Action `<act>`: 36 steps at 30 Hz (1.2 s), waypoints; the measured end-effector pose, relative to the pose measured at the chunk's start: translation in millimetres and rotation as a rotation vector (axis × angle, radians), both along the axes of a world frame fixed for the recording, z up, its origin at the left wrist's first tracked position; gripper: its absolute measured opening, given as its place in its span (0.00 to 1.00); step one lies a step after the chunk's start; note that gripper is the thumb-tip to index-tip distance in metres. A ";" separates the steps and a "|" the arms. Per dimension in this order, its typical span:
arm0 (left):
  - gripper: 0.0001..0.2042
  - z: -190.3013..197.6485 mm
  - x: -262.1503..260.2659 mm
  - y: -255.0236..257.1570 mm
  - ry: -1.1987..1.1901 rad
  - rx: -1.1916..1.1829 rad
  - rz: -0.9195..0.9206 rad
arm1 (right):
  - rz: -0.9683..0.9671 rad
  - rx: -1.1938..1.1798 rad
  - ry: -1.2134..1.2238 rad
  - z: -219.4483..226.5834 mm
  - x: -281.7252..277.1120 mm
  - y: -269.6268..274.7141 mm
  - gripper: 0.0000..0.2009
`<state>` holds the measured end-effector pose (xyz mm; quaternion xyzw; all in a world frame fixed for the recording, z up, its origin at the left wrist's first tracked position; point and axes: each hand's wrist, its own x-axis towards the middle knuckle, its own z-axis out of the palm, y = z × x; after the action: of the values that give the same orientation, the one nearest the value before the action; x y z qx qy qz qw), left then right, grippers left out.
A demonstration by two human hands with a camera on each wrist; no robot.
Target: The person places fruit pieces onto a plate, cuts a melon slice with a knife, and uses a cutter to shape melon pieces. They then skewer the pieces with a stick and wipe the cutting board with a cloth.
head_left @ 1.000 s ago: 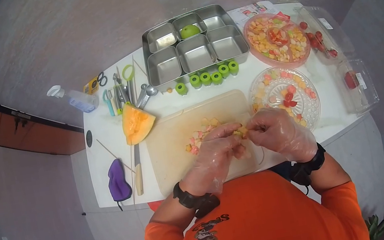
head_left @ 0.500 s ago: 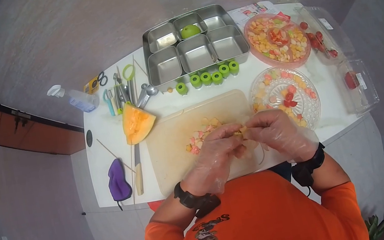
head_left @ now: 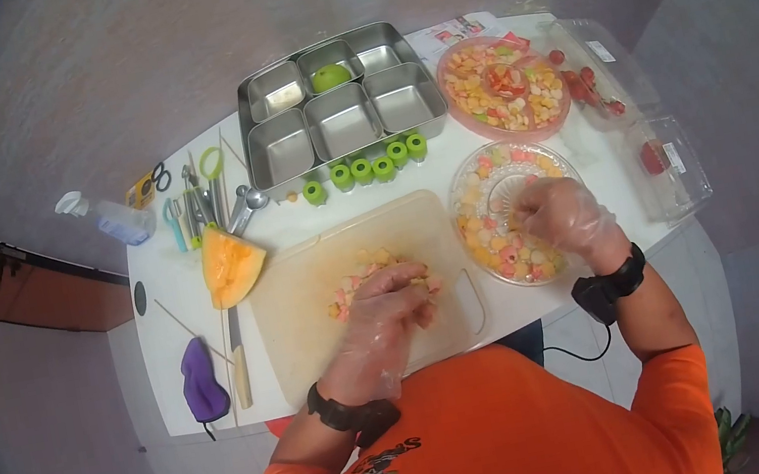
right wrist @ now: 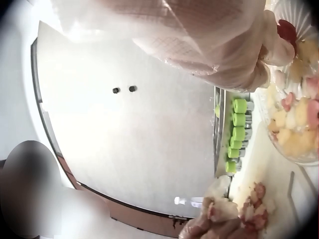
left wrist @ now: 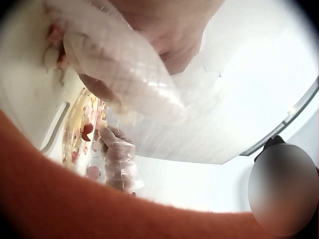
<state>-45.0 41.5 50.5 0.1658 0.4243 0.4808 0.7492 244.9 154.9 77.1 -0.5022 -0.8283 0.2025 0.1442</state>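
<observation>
Drawn apart from the left hand (head_left: 379, 322), the right hand (head_left: 566, 211) has been moved over the cut-glass plate (head_left: 505, 193); half a second ago both were brought together above the chopping board (head_left: 294, 296). Its fingers are bent inward, but whether a piece is pinched between them cannot be told. Above the board, the left fingers are curled, and cut fruit (left wrist: 124, 117) appears to be held at their tips. Loose fruit pieces (head_left: 347, 293) are heaped on the board, partly covered by that hand.

Pieces around the plate's edge could be nudged out of place if they are brushed by the gloved knuckles, and wet fruit could be dropped should the slick film slip.

Yellow, pale and pink pieces are borne by the plate. More cut fruit is held in the divided pink tray (head_left: 482, 130). One green fruit (head_left: 331, 76) is kept in the back middle insert of the steel pan (head_left: 250, 148); red fruit (head_left: 653, 157) is contained in a clear plastic box (head_left: 682, 198).
</observation>
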 end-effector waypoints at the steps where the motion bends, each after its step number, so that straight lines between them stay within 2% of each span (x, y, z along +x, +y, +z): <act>1: 0.12 -0.4 0.4 0.2 -0.008 0.006 -0.003 | -0.001 0.001 -0.002 -4.1 -1.7 0.6 0.06; 5: 0.12 2.7 -0.6 -1.1 0.037 0.013 -0.002 | 0.015 -0.022 -0.116 -17.4 -7.0 5.2 0.08; 10: 0.12 -1.5 -2.5 -1.9 0.053 0.013 0.009 | 0.032 -0.096 -0.194 -7.0 -14.0 1.3 0.10; 12: 0.12 2.4 -0.7 -1.8 0.048 0.009 0.009 | 0.027 -0.156 -0.155 -6.6 -13.9 -0.7 0.10; 16: 0.11 2.8 0.6 -1.1 0.047 0.018 -0.009 | 0.039 -0.130 -0.126 -12.1 -6.2 0.5 0.11; 18: 0.11 3.5 0.9 -1.0 0.056 0.020 -0.008 | 0.051 -0.074 0.021 -6.8 -1.5 -0.4 0.11; 23: 0.12 2.0 1.9 0.6 0.052 0.033 -0.024 | 0.039 -0.075 0.097 11.8 -4.6 -5.9 0.12; 25: 0.14 6.5 6.3 0.7 0.060 0.035 -0.035 | 0.062 -0.065 0.161 21.1 -15.6 -16.3 0.12; 27: 0.16 11.5 11.5 1.8 0.065 0.043 -0.034 | 0.243 -0.058 0.181 29.3 -29.5 -30.1 0.14; 31: 0.19 11.2 16.8 2.2 0.035 0.052 -0.059 | 0.285 -0.108 0.235 39.4 -54.8 -53.3 0.14; 36: 0.21 18.2 17.7 -0.6 0.082 0.058 -0.069 | 0.307 -0.104 0.217 20.4 -63.1 -50.6 0.11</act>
<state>-27.2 41.0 68.7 0.2217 0.4345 0.4595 0.7422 181.8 104.4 97.5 -0.3518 -0.8633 0.3174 0.1740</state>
